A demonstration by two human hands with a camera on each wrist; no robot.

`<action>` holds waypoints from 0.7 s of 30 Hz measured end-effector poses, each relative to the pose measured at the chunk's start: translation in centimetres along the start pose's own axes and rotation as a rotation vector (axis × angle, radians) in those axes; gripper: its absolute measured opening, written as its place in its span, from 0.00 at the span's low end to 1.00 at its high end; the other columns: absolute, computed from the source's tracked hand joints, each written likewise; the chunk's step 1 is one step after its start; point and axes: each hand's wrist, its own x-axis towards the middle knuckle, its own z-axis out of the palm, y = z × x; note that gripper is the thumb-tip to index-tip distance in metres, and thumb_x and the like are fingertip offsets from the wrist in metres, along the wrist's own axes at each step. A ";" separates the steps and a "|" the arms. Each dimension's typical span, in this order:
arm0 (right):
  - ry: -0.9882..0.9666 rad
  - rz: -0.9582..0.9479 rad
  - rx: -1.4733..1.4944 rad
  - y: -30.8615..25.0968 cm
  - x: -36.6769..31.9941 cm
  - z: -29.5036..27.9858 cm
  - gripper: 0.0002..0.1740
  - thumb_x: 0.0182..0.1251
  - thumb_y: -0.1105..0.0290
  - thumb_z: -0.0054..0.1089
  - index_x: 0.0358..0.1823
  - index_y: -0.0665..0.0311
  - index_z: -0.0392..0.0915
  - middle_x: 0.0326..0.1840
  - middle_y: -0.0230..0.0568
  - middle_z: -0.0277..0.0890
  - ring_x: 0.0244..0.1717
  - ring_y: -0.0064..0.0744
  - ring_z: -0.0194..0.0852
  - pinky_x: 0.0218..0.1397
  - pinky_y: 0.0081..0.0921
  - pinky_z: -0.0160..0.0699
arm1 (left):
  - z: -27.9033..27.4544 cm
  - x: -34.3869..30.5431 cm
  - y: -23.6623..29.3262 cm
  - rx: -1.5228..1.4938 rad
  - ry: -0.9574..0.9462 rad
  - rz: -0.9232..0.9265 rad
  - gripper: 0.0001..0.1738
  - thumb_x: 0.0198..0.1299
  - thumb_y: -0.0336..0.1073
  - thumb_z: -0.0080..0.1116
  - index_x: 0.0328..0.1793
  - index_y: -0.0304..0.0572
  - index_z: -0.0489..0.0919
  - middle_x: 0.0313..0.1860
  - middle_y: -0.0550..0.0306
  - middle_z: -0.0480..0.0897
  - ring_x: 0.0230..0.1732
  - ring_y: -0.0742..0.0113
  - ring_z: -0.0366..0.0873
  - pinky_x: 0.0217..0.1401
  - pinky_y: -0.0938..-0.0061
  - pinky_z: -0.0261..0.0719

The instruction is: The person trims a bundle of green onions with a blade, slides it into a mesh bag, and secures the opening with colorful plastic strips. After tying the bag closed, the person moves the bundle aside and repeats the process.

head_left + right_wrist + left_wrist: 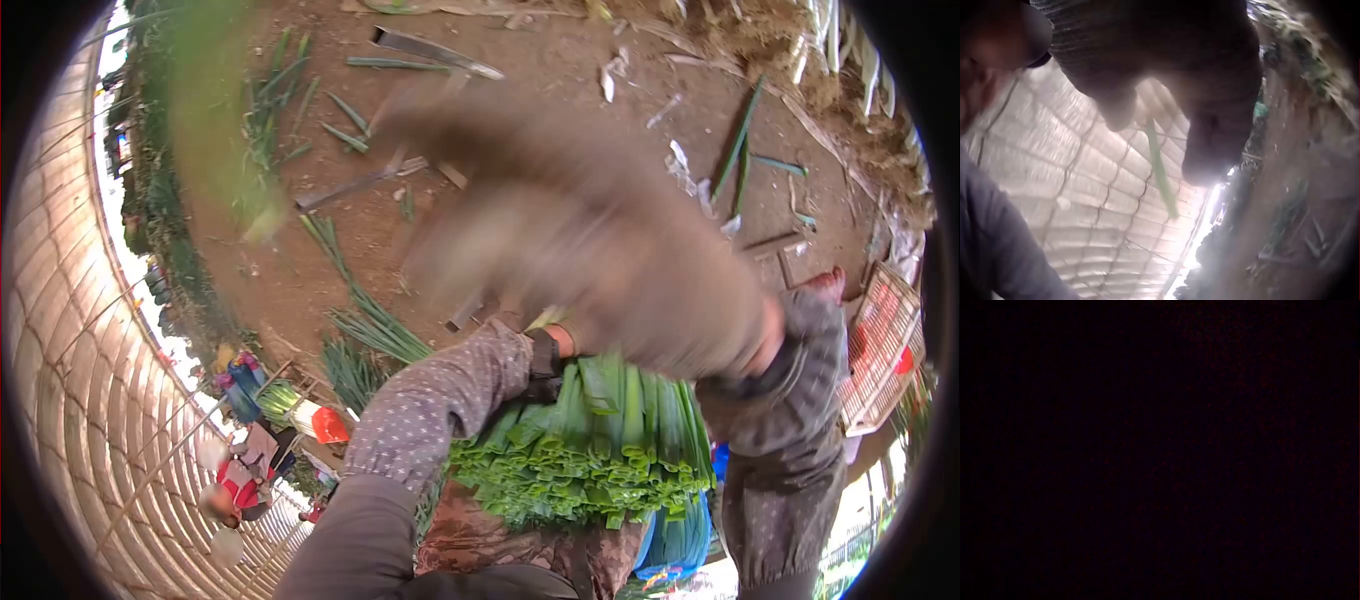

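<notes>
In the head view a large bundle of green leafy stalks (590, 450) lies across the person's lap, cut leaf ends towards the body. The right hand (580, 220), in a brownish glove and motion-blurred, is above the bundle. In the right wrist view the gloved right hand (1160, 94) has thumb and fingers apart, with a thin green strip (1161, 172) beyond the gap. A blurred green streak (210, 100) crosses the head view's upper left. The left sleeve (430, 410) reaches the bundle; the left hand is mostly hidden behind the right. The left wrist view is black.
Loose green leaves (375, 325) and scraps lie on the brown soil (300, 250). Stalks with roots (850, 60) are piled at upper right, a red-and-white crate (880, 350) stands at right. Another person (250, 470) is at lower left beneath a curved ribbed cover.
</notes>
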 end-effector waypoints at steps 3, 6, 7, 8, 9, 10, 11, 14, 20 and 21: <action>0.201 0.121 -0.224 -1.3 0.9 3.3 0.21 0.69 0.66 0.68 0.60 0.66 0.79 0.52 0.47 0.85 0.48 0.35 0.86 0.55 0.30 0.83 | 3.3 1.2 -4.2 0.193 0.092 0.190 0.24 0.58 0.29 0.58 0.63 0.38 0.81 0.59 0.41 0.84 0.61 0.46 0.81 0.66 0.59 0.77; 0.166 0.535 -0.656 4.3 -6.3 -4.1 0.13 0.69 0.68 0.64 0.51 0.66 0.82 0.46 0.50 0.86 0.46 0.42 0.86 0.50 0.34 0.82 | 1.5 0.6 -3.0 -0.077 0.007 0.033 0.22 0.58 0.28 0.59 0.60 0.39 0.83 0.55 0.42 0.86 0.58 0.45 0.83 0.64 0.59 0.78; 0.052 0.598 -0.805 7.0 -10.6 -5.4 0.15 0.66 0.63 0.66 0.49 0.65 0.84 0.44 0.54 0.85 0.47 0.53 0.86 0.48 0.41 0.82 | 2.1 0.7 -3.5 -0.102 0.027 0.030 0.23 0.56 0.26 0.59 0.60 0.39 0.82 0.55 0.42 0.85 0.59 0.44 0.82 0.64 0.60 0.78; -0.167 0.940 -0.773 9.2 -14.2 -6.3 0.22 0.64 0.55 0.69 0.52 0.64 0.84 0.49 0.54 0.85 0.53 0.54 0.84 0.54 0.44 0.81 | 1.5 0.6 -2.9 -0.086 -0.003 0.020 0.24 0.55 0.26 0.59 0.61 0.40 0.82 0.55 0.42 0.86 0.59 0.44 0.83 0.64 0.60 0.78; -0.301 0.952 -0.752 11.2 -18.7 -6.2 0.26 0.62 0.53 0.70 0.55 0.63 0.83 0.51 0.55 0.85 0.55 0.55 0.83 0.58 0.44 0.80 | 1.2 0.5 -2.5 -0.087 -0.002 0.004 0.24 0.55 0.25 0.59 0.60 0.40 0.82 0.55 0.42 0.86 0.58 0.44 0.83 0.64 0.60 0.78; -0.436 0.962 -0.730 12.9 -23.4 -5.5 0.30 0.60 0.51 0.71 0.58 0.62 0.82 0.54 0.56 0.84 0.57 0.56 0.82 0.61 0.45 0.79 | 1.0 0.5 -2.1 -0.088 -0.002 -0.011 0.24 0.55 0.25 0.59 0.60 0.40 0.82 0.55 0.42 0.86 0.58 0.44 0.83 0.63 0.60 0.78; -0.381 0.920 -0.647 14.4 -27.8 -4.1 0.36 0.58 0.49 0.72 0.64 0.62 0.78 0.58 0.57 0.82 0.59 0.58 0.81 0.64 0.46 0.78 | 1.0 0.6 -1.9 -0.089 -0.009 -0.023 0.24 0.54 0.25 0.59 0.60 0.40 0.82 0.55 0.42 0.86 0.58 0.43 0.83 0.63 0.60 0.78; -0.266 0.983 -0.484 14.9 -33.0 -0.1 0.27 0.63 0.60 0.64 0.62 0.64 0.77 0.54 0.60 0.83 0.55 0.62 0.82 0.58 0.47 0.80 | 0.6 0.5 -1.4 -0.077 -0.010 -0.028 0.25 0.53 0.23 0.57 0.60 0.40 0.82 0.54 0.41 0.86 0.56 0.43 0.83 0.62 0.58 0.79; 0.321 1.148 -0.225 14.0 -33.5 3.8 0.12 0.67 0.71 0.56 0.48 0.69 0.80 0.37 0.49 0.83 0.34 0.40 0.82 0.41 0.34 0.79 | 0.5 0.6 -1.3 -0.023 -0.018 -0.038 0.26 0.52 0.23 0.59 0.60 0.42 0.82 0.52 0.42 0.86 0.55 0.42 0.83 0.61 0.57 0.79; 0.411 1.219 -0.099 12.5 -32.2 3.6 0.11 0.67 0.73 0.55 0.46 0.70 0.80 0.34 0.46 0.82 0.31 0.33 0.81 0.39 0.30 0.78 | 0.7 0.7 -1.5 -0.023 -0.006 -0.027 0.26 0.52 0.23 0.59 0.60 0.43 0.81 0.51 0.42 0.86 0.55 0.42 0.83 0.61 0.56 0.79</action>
